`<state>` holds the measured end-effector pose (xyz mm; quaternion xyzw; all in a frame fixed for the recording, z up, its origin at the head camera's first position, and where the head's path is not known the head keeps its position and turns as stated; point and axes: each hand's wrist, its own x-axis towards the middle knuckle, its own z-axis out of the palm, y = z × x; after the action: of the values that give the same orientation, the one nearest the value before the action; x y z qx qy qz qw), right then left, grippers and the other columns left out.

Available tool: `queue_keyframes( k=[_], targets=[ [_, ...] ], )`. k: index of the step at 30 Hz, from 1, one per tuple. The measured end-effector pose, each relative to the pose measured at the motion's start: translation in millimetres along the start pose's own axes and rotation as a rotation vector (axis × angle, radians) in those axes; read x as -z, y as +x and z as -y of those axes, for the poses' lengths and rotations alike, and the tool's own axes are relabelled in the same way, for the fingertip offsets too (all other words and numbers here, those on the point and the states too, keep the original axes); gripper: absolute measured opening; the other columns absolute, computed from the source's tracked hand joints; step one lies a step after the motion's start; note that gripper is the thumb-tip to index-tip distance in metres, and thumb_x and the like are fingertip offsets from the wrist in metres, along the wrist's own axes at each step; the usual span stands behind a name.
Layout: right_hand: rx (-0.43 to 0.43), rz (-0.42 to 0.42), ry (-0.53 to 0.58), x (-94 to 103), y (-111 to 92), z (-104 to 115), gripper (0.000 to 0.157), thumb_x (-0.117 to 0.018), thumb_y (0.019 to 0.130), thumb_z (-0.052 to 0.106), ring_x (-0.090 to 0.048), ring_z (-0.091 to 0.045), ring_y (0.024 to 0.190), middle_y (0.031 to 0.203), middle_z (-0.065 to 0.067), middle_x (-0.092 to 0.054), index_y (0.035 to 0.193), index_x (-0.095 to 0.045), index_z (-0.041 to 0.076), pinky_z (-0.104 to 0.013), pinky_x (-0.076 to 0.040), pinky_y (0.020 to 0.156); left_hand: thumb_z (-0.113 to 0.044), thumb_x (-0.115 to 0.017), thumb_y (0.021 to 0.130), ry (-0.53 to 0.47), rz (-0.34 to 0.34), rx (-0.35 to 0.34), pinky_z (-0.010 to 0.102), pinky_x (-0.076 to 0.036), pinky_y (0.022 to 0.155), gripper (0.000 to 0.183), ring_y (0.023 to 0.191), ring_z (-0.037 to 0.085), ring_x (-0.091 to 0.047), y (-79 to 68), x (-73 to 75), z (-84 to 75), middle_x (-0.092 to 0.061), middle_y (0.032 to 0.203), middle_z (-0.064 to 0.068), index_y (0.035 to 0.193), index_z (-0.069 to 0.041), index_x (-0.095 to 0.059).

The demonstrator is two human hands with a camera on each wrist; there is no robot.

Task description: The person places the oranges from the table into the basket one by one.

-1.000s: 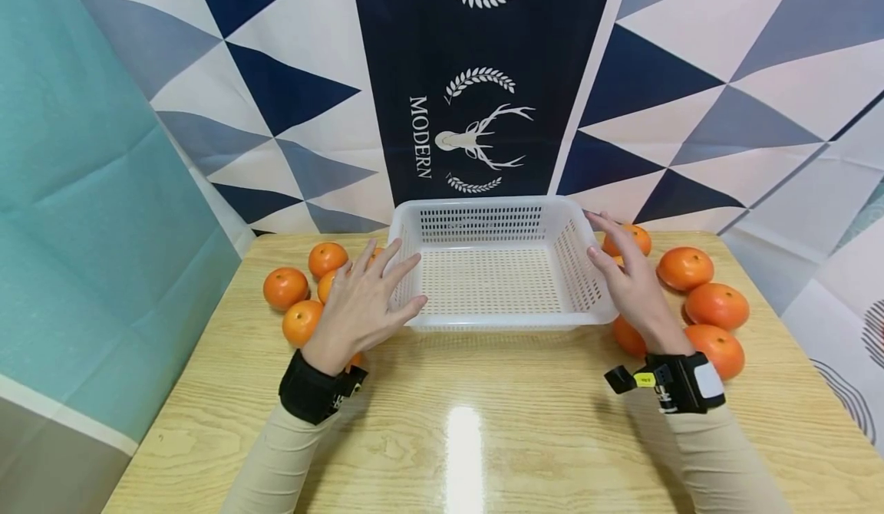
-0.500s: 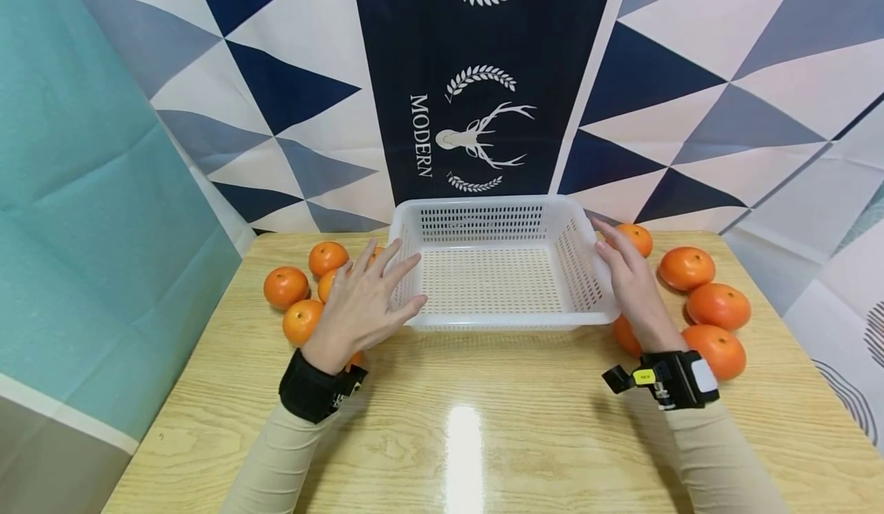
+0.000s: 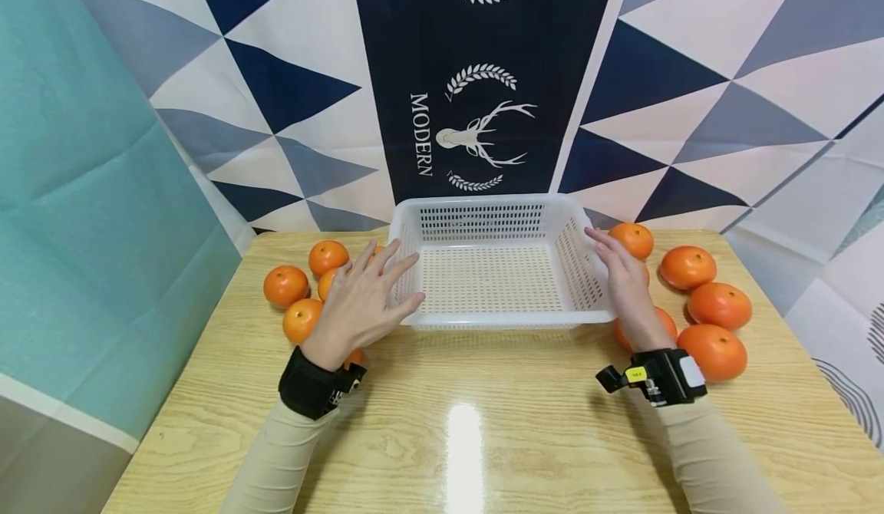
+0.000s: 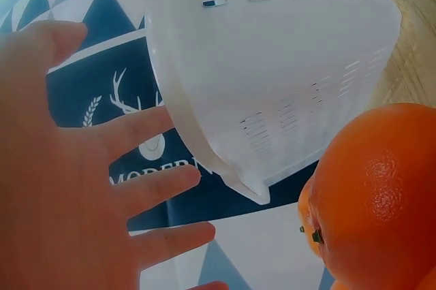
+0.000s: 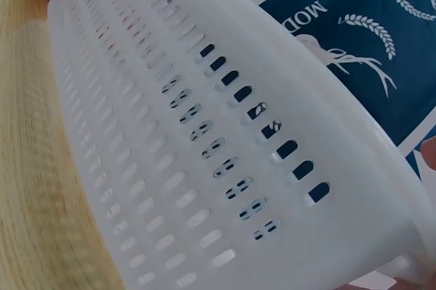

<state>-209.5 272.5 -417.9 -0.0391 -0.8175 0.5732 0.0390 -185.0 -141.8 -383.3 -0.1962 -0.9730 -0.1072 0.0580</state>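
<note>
A white plastic basket (image 3: pixel 490 319) with slotted walls stands at the back of the table, nothing lying in it. My left hand (image 3: pixel 362 295) hovers over the basket's left end, fingers spread and straight. Several oranges (image 3: pixel 285 287) lie beneath and beside that hand; in the left wrist view one orange (image 4: pixel 381 195) appears large beside the basket wall (image 4: pixel 272 65). At the basket's right rim is my right hand (image 3: pixel 628 291), its fingers extended; whether they touch the rim I cannot tell. Only fingertips (image 5: pixel 429 152) of it show in the right wrist view.
More oranges (image 3: pixel 718 306) lie to the right of the basket, some partly hidden by the right hand. Behind the table hangs a patterned cloth (image 3: pixel 483 54), with a teal cloth (image 3: pixel 90 192) on the left. The wooden table (image 3: pixel 539 422) extends in front.
My right hand has shifted slightly left and lower along the basket's right rim, uncovering more of the oranges behind it. My left hand and the basket have stayed almost still.
</note>
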Motion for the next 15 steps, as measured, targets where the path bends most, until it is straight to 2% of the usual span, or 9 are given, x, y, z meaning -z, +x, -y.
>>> queue_keyframes(
  k=[4, 9, 15],
  targets=[
    [0.002, 0.004, 0.025, 0.7, 0.6, -1.9, 0.062, -0.031, 0.121, 0.044, -0.012, -0.031, 0.18, 0.191, -0.003, -0.02, 0.175, -0.041, 0.017, -0.062, -0.003, 0.145, -0.069, -0.053, 0.105, 0.0, -0.002, -0.001, 0.079, -0.041, 0.126, 0.075, 0.17, 0.049, -0.036, -0.1, 0.1, 0.4, -0.041, 0.184, 0.01, 0.167, -0.027, -0.056],
    [-0.001, 0.029, 0.086, 2.3, 1.9, -5.0, 0.058, -0.027, 0.119, 0.033, -0.009, -0.03, 0.181, 0.192, -0.002, -0.018, 0.169, -0.052, 0.014, -0.06, -0.004, 0.146, -0.069, -0.053, 0.105, -0.008, -0.002, 0.0, 0.079, -0.04, 0.127, 0.075, 0.171, 0.049, -0.036, -1.3, 0.4, 1.1, -0.041, 0.184, 0.01, 0.167, -0.026, -0.056],
    [-0.023, 0.05, 0.177, 3.5, 2.1, -7.3, 0.063, -0.027, 0.11, 0.014, -0.004, -0.027, 0.181, 0.192, 0.002, -0.017, 0.162, -0.061, 0.015, -0.05, -0.007, 0.146, -0.069, -0.051, 0.106, -0.016, 0.002, -0.004, 0.078, -0.04, 0.127, 0.075, 0.171, 0.049, -0.035, -1.3, 0.4, 1.9, -0.04, 0.184, 0.01, 0.167, -0.026, -0.057]
  ],
)
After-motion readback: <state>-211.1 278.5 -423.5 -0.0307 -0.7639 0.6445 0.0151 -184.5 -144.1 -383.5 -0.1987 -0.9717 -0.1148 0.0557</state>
